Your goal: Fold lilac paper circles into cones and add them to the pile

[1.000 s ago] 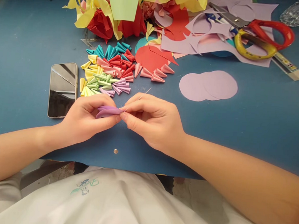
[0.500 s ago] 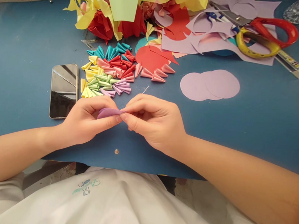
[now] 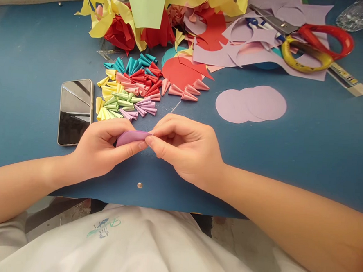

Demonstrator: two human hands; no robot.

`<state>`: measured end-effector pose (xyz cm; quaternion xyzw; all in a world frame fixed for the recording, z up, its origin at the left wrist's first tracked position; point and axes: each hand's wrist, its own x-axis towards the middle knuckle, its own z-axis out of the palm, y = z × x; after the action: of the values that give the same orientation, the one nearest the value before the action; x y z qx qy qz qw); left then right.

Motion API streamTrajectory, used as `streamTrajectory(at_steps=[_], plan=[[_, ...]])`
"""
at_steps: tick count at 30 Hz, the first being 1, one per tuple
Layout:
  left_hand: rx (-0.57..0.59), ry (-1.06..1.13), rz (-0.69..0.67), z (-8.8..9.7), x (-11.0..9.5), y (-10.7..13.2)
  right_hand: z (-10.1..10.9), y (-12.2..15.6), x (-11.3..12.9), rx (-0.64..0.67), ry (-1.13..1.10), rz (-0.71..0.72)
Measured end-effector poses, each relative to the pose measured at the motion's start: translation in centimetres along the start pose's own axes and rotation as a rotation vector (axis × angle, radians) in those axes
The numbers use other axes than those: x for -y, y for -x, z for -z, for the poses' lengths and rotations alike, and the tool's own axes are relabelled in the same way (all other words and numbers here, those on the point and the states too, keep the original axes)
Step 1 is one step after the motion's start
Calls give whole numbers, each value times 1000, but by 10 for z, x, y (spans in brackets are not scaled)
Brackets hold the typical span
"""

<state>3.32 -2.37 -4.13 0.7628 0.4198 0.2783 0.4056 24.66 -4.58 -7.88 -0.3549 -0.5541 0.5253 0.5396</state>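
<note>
A curved piece of purple paper is held between my two hands, above the blue table. My left hand grips its left part with thumb and fingers. At its right end my right hand pinches the paper between thumb and forefinger. A thin pale stick shows just behind the right hand; its lower end is hidden, so I cannot tell whether it is held. Beyond my hands lie several small rolled paper cones in teal, red, pink, yellow, green and purple.
Left of my left hand lies a phone. Overlapping purple paper circles rest at right. Farther back are scissors, a cutter knife, paper scraps, crumpled paper and a clear plastic bottle.
The purple paper has turned slightly in my fingers and shows more of its outer face as one smooth curve. My hands stay nearly in place; the whole view has shifted slightly.
</note>
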Motion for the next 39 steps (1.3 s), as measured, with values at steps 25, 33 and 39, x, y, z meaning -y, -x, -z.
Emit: streamTrajectory(at_steps=[25,33,39], plan=[[56,-8,-149,4,-5,0,3,0,3,104,-10,11],[43,55,-125,3,-3,1,4,3,6,81,82,120],[65,38,-80,3,-4,-2,2,4,7,26,98,86]])
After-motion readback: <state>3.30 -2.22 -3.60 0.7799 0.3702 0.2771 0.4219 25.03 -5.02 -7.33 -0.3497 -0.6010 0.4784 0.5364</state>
